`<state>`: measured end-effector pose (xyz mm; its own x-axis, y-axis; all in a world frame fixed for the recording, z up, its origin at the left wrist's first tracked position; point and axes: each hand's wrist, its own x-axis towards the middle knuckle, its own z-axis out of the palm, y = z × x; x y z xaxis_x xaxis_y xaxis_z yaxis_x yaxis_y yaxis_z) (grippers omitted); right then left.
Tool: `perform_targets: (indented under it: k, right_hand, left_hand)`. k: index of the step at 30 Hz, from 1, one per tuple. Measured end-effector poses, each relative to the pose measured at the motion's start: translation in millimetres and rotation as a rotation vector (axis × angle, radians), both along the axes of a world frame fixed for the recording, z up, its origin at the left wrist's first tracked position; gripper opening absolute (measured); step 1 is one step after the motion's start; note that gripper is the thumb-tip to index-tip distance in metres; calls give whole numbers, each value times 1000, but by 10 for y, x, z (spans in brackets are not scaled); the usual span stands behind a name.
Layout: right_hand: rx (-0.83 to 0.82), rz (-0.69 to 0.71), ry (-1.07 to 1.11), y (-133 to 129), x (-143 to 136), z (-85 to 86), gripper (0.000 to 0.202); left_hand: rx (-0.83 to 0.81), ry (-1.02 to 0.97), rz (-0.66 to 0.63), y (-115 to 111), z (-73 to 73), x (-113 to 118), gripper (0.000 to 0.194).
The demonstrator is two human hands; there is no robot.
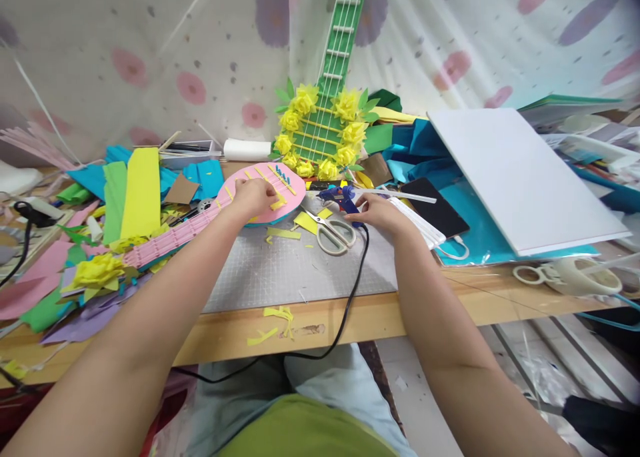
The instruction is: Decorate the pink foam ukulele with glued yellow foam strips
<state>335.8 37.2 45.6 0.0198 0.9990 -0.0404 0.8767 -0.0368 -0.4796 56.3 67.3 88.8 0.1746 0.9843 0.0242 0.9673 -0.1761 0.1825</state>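
Note:
A pink paper guitar [235, 184] with yellow strips across its body and a ridged pink neck lies on the grey cutting mat [300, 277]. Over its body is my left hand [254, 198], fingers curled together on a short yellow paper strip [278, 204]. My right hand [377, 214] has its fingers round the handle of a blue glue gun [340, 196], whose black cord runs down off the table edge. Between my hands, scissors [334, 234] with pale handles lie by yellow paper scraps [314, 221].
Behind stands a green guitar [330, 104] ringed with yellow paper flowers. Coloured paper [141, 190] and a yellow flower [97, 272] pile up at left. On the right are a black tablet-like slab [433, 207], a white board [520, 177] and a tape dispenser [585, 275].

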Motion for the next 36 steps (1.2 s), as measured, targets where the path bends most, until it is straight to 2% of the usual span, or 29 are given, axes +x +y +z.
perform_targets:
  k: [4, 9, 14, 17, 20, 24, 27, 30, 33, 36]
  right_hand:
    - [93, 20, 55, 97, -64, -157, 48]
    - [121, -18, 121, 92, -162, -252, 41]
    - [111, -135, 126, 94, -271, -323, 43]
    - [112, -166, 146, 101, -298, -365, 45]
    - [137, -172, 166, 99, -302, -390, 44]
    - [194, -184, 230, 110, -290, -402, 42]
    - [241, -215, 370, 140, -270, -416, 42]
    - [251, -222, 603, 148, -253, -421, 42]
    - [244, -176, 779, 92, -253, -378, 41]
    - [172, -83, 826, -11, -269, -284, 41]
  left_hand:
    - [3, -35, 26, 27, -11, -42, 13]
    - [34, -15, 30, 15, -25, -72, 18]
    - [241, -107, 29, 13, -59, -55, 21]
    - [337, -186, 32, 27, -68, -46, 24]
    - [321, -265, 45, 4, -44, -37, 23]
    - [321, -499, 29, -167, -54, 65, 21]
    - [217, -799, -29, -364, -221, 249, 21]
    - [58, -973, -32, -507, -510, 439, 18]
    - [-73, -1183, 39, -548, -759, 526, 19]
    - [-103, -1348, 127, -541, -861, 496, 21]
